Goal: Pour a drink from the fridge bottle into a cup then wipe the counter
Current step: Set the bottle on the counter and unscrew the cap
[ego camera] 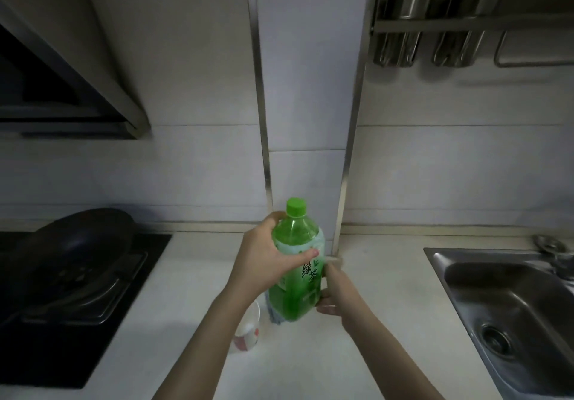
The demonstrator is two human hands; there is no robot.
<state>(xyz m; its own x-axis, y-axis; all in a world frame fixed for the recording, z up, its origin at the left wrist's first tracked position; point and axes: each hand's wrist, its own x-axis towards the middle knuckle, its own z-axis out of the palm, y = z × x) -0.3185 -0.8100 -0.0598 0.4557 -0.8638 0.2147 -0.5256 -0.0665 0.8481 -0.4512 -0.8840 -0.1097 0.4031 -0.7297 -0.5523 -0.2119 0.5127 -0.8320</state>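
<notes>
Item: green tea bottle (296,263), cap on, long axis near upright, top leaning toward 12 o'clock, held over the counter (382,278). My left hand (267,263) wraps its shoulder; my right hand (334,297) clasps the lower body. Cup (248,329) stands at 7 o'clock from the bottle, under my left wrist, nearer that hand.

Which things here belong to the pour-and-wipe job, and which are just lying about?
For the job:
- green plastic tea bottle, cap on, held by left hand and right hand
- white cup with red print
- white counter

Lying about:
- black frying pan on dark stove
- steel sink
- metal wall rack
</notes>
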